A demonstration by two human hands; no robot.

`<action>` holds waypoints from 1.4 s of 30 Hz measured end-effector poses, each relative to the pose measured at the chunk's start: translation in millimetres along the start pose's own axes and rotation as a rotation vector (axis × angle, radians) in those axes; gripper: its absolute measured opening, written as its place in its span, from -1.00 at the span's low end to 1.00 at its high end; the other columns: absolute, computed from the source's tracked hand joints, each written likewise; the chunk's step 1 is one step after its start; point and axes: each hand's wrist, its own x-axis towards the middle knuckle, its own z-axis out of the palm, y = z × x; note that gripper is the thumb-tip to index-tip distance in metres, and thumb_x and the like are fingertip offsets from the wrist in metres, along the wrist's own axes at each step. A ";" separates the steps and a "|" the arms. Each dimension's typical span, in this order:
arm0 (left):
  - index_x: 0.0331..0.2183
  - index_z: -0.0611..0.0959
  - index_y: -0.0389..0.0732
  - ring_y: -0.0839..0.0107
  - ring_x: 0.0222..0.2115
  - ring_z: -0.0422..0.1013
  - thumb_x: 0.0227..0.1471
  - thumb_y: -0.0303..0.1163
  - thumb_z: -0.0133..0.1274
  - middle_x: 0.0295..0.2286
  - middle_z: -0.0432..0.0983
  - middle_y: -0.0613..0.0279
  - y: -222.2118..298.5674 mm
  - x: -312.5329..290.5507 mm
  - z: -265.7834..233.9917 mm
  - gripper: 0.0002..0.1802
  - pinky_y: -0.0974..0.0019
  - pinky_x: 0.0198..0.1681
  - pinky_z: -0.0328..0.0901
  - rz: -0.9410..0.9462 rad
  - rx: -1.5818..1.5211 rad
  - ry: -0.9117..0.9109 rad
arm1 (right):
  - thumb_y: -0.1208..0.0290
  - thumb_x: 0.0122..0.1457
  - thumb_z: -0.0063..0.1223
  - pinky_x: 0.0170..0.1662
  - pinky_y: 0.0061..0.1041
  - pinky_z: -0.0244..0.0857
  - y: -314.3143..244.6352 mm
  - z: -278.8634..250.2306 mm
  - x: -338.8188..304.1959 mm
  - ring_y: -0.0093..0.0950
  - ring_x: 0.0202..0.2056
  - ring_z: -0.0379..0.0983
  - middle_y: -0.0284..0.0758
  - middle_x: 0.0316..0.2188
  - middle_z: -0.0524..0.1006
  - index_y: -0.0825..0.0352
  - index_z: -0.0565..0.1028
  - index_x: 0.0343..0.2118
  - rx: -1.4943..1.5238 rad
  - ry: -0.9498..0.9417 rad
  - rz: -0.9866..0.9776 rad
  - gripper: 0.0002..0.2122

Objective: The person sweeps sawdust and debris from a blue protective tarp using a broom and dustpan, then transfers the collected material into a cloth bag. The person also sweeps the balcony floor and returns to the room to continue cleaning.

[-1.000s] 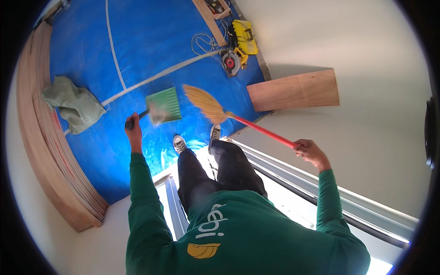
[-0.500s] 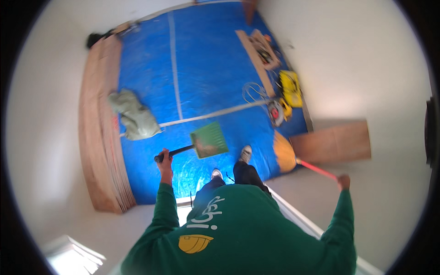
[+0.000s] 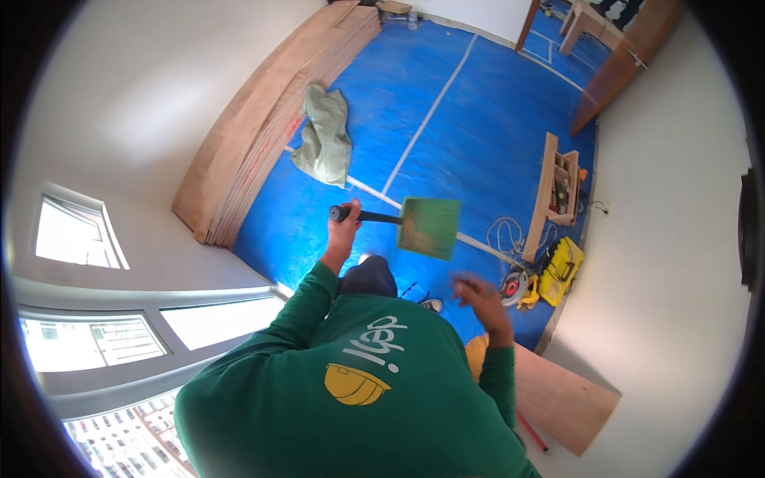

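Note:
My left hand [image 3: 343, 233] is wrapped round the black handle of a green dustpan [image 3: 429, 229], held out in front of me above the floor. Brownish dust lies in its pan. My right hand [image 3: 480, 301] is in the air right of the dustpan, slightly blurred, with loosely bent fingers apart and nothing in them. Behind my right arm, a broom shows its yellow bristles [image 3: 476, 354] and part of its red handle [image 3: 532, 432]; the arm hides the rest. The broom is out of my hand, beside a wooden board [image 3: 567, 398].
Blue sheeting [image 3: 414, 88] with taped seams covers the floor. Stacked planks [image 3: 263, 135] line the left wall, with a grey-green sack [image 3: 325, 135] beside them. Along the right wall are a wooden tool box [image 3: 564, 187], a circular saw [image 3: 516, 288] and a yellow case [image 3: 562, 271]. A door [image 3: 629, 60] stands open.
My right hand has let go of the broom and come in toward the dustpan. The dustpan has stayed in my left hand. My view has turned, bringing in windows at left and the doorway.

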 end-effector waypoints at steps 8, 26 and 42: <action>-0.02 0.61 -0.18 0.41 -0.15 0.49 0.26 -0.04 0.22 -0.03 0.59 0.19 19.8 63.2 25.1 -0.55 0.23 -0.08 0.44 -0.046 -0.070 0.054 | 0.46 0.13 0.32 -0.42 -0.53 0.44 -390.9 42.2 -23.3 -0.39 -0.32 0.62 -0.18 -0.17 0.63 0.34 0.63 -0.07 -0.698 -0.423 -1.023 -0.71; -0.24 0.68 -0.18 0.47 -0.36 0.49 0.20 -0.11 0.30 -0.28 0.62 0.30 96.8 372.3 51.5 -0.67 0.34 -0.29 0.42 -0.019 0.107 -0.055 | 0.46 0.21 0.20 -0.40 -0.52 0.41 -543.1 142.6 294.9 -0.51 -0.50 0.45 -0.31 -0.30 0.48 0.32 0.45 0.09 -0.445 -0.275 -1.042 -0.62; -0.25 0.62 -0.21 0.59 -0.32 0.30 0.22 -0.13 0.31 -0.35 0.47 0.39 189.7 534.1 212.4 -0.66 0.39 -0.20 0.27 -0.037 -0.149 0.181 | 0.33 0.12 0.29 0.30 -0.13 0.19 -240.9 31.7 725.8 -0.01 0.29 0.21 0.04 0.29 0.25 0.28 0.11 0.44 -0.705 -0.021 -0.163 -0.17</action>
